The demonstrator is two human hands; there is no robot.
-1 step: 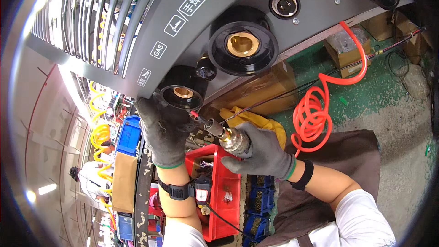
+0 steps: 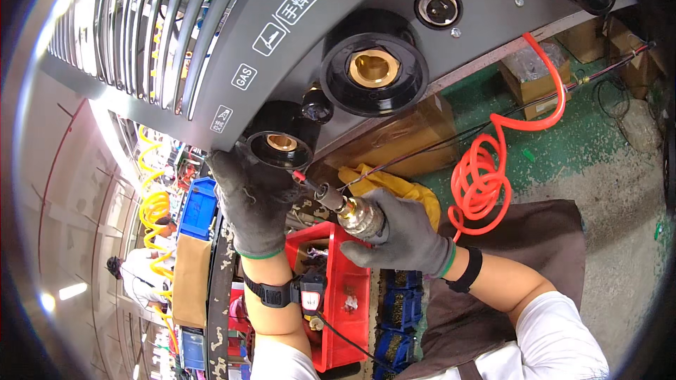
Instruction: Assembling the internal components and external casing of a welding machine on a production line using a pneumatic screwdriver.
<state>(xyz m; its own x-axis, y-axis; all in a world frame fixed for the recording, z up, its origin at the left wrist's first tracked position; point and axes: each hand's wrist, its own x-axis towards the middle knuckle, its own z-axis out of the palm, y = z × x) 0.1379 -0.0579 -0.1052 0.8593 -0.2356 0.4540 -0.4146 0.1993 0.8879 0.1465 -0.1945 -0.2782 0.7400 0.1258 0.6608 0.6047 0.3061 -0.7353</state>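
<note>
Best held steady and square, the driver [image 2: 360, 218] sits wrapped in the right hand [image 2: 405, 236] near the machine [image 2: 289, 74]'s edge, while the left hand [image 2: 255, 200], its hold unclear, is at the black socket [image 2: 283, 143].

A bright white oblong ceiling lamp [image 2: 73, 290] glares; fisheye distortion bends straight edges toward the dark rim.
</note>
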